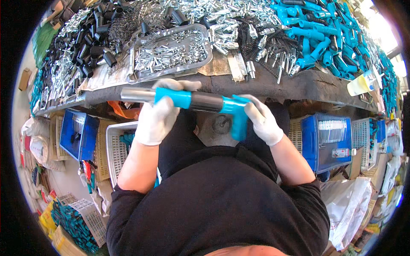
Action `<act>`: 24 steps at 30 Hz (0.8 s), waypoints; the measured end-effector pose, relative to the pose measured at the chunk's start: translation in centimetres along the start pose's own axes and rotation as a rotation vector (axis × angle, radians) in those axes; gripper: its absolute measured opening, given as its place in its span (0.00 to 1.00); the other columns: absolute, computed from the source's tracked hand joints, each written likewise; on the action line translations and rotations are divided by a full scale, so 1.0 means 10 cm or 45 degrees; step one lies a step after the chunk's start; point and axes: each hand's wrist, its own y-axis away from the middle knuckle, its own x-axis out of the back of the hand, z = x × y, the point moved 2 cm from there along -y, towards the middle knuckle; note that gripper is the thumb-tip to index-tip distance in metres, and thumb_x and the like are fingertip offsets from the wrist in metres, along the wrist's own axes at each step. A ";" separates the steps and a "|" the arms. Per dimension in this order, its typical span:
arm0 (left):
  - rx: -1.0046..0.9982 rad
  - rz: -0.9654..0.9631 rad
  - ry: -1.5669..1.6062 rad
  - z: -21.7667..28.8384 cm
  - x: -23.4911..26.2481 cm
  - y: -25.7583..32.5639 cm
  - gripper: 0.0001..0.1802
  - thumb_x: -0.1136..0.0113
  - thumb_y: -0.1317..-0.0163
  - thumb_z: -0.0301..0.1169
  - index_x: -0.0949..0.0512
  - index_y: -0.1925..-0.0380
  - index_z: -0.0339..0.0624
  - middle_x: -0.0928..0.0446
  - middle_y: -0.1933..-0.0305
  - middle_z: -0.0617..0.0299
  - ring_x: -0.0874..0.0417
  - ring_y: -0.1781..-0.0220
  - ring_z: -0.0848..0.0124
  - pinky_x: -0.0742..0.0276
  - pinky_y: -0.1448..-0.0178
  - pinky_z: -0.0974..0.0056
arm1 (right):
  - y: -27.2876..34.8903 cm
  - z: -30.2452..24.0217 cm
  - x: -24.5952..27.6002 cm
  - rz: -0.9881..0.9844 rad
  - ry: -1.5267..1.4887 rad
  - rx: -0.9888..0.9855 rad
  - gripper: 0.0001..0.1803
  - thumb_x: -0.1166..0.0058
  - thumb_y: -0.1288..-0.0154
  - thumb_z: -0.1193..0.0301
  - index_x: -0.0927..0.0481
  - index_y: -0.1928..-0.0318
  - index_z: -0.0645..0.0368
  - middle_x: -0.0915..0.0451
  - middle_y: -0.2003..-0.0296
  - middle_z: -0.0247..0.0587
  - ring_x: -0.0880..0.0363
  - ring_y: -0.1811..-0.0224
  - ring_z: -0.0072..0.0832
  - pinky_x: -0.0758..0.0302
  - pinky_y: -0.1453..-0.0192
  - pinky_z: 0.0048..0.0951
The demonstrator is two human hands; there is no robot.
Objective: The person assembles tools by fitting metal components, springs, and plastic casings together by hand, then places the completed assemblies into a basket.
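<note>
Here I log: teal-black tool (pixel 207 102) between left hand (pixel 157 121), clasping collar (pixel 181 99), and right hand (pixel 265 121), clasping handle (pixel 238 123); right grip part-hidden.

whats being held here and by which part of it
A gun-shaped tool: the left hand grips its teal collar beside the silver tube; the right hand holds its teal rear end, by the handle.

At right, a white sack (pixel 348 209) lies near a blue bin (pixel 309 147).
</note>
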 end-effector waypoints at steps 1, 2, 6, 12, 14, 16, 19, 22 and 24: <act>-0.053 0.043 0.079 0.00 0.10 -0.04 0.17 0.40 0.36 0.42 0.28 0.54 0.45 0.23 0.55 0.53 0.24 0.44 0.56 0.38 0.33 0.48 | -0.13 -0.07 0.02 -0.002 0.343 0.201 0.19 0.43 0.35 0.61 0.24 0.50 0.59 0.21 0.60 0.39 0.23 0.59 0.26 0.24 0.55 0.31; -0.048 0.113 0.031 0.03 0.20 -0.07 0.15 0.42 0.35 0.43 0.29 0.57 0.46 0.24 0.62 0.56 0.23 0.51 0.58 0.34 0.37 0.49 | -0.25 -0.15 0.08 0.155 0.687 0.067 0.16 0.41 0.39 0.66 0.21 0.51 0.56 0.22 0.55 0.43 0.21 0.53 0.33 0.24 0.49 0.33; 0.098 0.274 -0.386 0.09 0.23 -0.04 0.19 0.44 0.34 0.47 0.29 0.60 0.42 0.30 0.78 0.61 0.26 0.77 0.69 0.26 0.63 0.61 | -0.72 -0.10 0.36 0.257 1.389 0.477 0.16 0.41 0.43 0.67 0.20 0.52 0.48 0.21 0.54 0.42 0.23 0.51 0.42 0.24 0.47 0.40; 0.631 -0.047 -0.580 -0.15 0.04 0.01 0.19 0.47 0.33 0.44 0.29 0.55 0.38 0.30 0.78 0.63 0.30 0.80 0.76 0.34 0.73 0.71 | -0.91 -0.06 0.48 0.202 1.386 0.340 0.14 0.47 0.44 0.74 0.20 0.56 0.46 0.22 0.65 0.47 0.22 0.59 0.45 0.24 0.54 0.41; 0.810 -0.086 -0.643 -0.21 -0.07 0.01 0.16 0.48 0.33 0.40 0.29 0.56 0.39 0.30 0.76 0.66 0.31 0.78 0.79 0.33 0.72 0.72 | -0.87 -0.11 0.46 0.276 1.161 0.411 0.14 0.47 0.46 0.77 0.20 0.58 0.51 0.22 0.65 0.46 0.21 0.62 0.43 0.24 0.57 0.37; 0.844 -0.196 -0.808 -0.30 -0.05 0.01 0.19 0.45 0.35 0.45 0.27 0.56 0.39 0.30 0.76 0.67 0.30 0.77 0.79 0.32 0.71 0.70 | -0.78 -0.05 0.46 0.193 0.539 0.304 0.11 0.49 0.41 0.81 0.24 0.57 0.59 0.21 0.63 0.40 0.21 0.65 0.29 0.24 0.61 0.28; 0.746 -0.320 -1.050 -0.33 -0.03 0.00 0.23 0.43 0.36 0.49 0.26 0.57 0.38 0.27 0.75 0.64 0.27 0.75 0.77 0.29 0.70 0.69 | -0.41 -0.32 0.19 -0.129 0.040 0.089 0.10 0.49 0.37 0.82 0.27 0.55 0.63 0.22 0.60 0.38 0.21 0.62 0.22 0.24 0.60 0.22; 0.574 -0.488 -1.127 -0.34 -0.03 0.00 0.26 0.45 0.35 0.51 0.25 0.59 0.34 0.22 0.69 0.50 0.19 0.66 0.60 0.26 0.60 0.60 | -0.23 -0.41 0.01 -0.307 0.133 0.102 0.11 0.44 0.40 0.83 0.26 0.56 0.63 0.21 0.59 0.39 0.21 0.60 0.25 0.23 0.56 0.25; 0.561 -0.516 -1.121 -0.36 -0.02 0.05 0.28 0.46 0.36 0.53 0.25 0.62 0.34 0.21 0.67 0.45 0.18 0.62 0.53 0.26 0.56 0.57 | -0.19 -0.49 -0.06 -0.424 0.457 0.287 0.12 0.40 0.44 0.83 0.24 0.58 0.61 0.20 0.58 0.42 0.20 0.57 0.29 0.23 0.51 0.28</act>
